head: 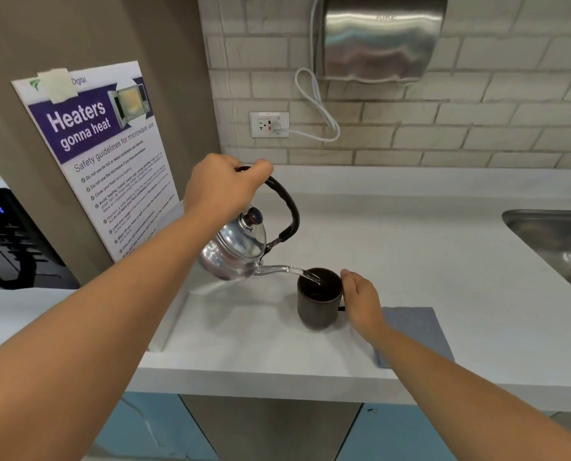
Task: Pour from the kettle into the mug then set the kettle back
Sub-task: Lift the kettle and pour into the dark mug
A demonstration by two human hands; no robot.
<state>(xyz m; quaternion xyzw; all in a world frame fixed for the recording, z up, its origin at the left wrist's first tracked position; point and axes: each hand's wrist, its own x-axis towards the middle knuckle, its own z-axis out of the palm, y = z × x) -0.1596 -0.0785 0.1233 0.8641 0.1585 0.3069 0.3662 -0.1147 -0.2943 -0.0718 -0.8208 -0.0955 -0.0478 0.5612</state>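
The pouring step is in hand. The left hand (222,184) is closed in a fist around the top of the black handle (285,207) of the kettle (235,251) and holds the kettle clear of the worktop (410,247), tilted with its spout (274,269) lowered toward the right. A thin clear stream (310,277) leaves the spout tip and falls inside the rim of the mug (317,299). The right hand (360,297) rests against the right side of the mug, fingers curled at the mug's handle, steadying it; whether it fully grips that handle cannot be told.

The mug stands upright on the worktop, just left of a grey cloth (413,327) and well apart from the sink (556,244). The fill level is hard to read in the dark interior.

Judged next move: level the kettle to stop the flow before the mug fills, then lower the kettle onto bare worktop, probably to the left of the mug.

The kettle is polished metal, rounded, with a domed lid, a dark knob (254,216) ringed in red and a slim curved spout. The mug is dark brown, matte and straight-sided.
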